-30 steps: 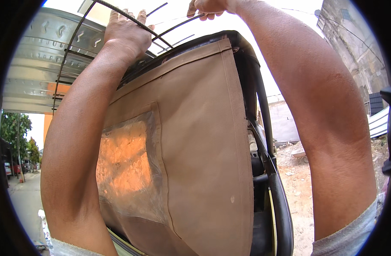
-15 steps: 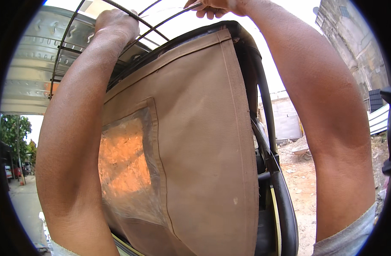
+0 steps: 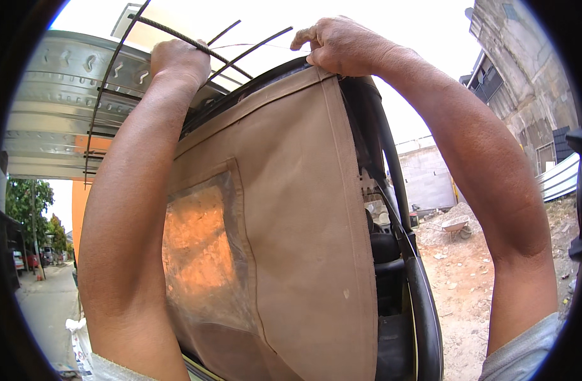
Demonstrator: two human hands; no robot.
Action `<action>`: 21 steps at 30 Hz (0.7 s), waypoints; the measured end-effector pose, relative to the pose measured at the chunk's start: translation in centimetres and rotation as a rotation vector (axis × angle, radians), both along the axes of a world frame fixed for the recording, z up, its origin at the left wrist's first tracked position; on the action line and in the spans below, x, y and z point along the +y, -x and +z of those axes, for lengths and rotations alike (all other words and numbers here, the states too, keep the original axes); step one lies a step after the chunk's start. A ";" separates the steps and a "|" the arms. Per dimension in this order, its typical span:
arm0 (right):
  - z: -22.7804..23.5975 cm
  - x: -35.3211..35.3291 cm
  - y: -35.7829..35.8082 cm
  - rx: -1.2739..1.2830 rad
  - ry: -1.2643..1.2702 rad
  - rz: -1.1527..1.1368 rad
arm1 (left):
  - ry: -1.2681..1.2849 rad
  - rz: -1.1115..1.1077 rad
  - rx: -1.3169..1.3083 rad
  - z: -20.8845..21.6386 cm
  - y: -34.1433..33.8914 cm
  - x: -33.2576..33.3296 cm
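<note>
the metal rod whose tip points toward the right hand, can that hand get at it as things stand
Likely yes: the right hand appears just right of the tip of the metal rod, and nothing seems to block the gap, though depth is hard to judge from one view.

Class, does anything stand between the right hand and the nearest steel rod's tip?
Nothing visible blocks the right hand from the rod tip; a thin wire passes near its fingers, depth unclear.
</note>
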State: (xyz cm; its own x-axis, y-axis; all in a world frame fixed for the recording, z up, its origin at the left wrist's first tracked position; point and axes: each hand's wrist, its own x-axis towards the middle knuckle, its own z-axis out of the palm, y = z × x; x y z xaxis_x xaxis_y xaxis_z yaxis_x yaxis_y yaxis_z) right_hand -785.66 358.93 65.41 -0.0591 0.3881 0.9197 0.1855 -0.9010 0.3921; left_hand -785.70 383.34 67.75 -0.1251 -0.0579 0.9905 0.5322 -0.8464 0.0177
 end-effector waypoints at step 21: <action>8.5 0.5 -3.5 0.079 -0.208 0.183 | 0.102 0.043 0.180 -0.7 1.2 -1.3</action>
State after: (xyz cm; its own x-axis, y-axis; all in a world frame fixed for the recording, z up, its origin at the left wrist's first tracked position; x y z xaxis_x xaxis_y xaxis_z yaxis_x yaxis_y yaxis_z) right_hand -782.15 359.48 73.92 -0.0355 0.1800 0.9830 0.3752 -0.9093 0.1801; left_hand -786.92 382.02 67.06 0.0546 0.0427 0.9976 0.5705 -0.8213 0.0040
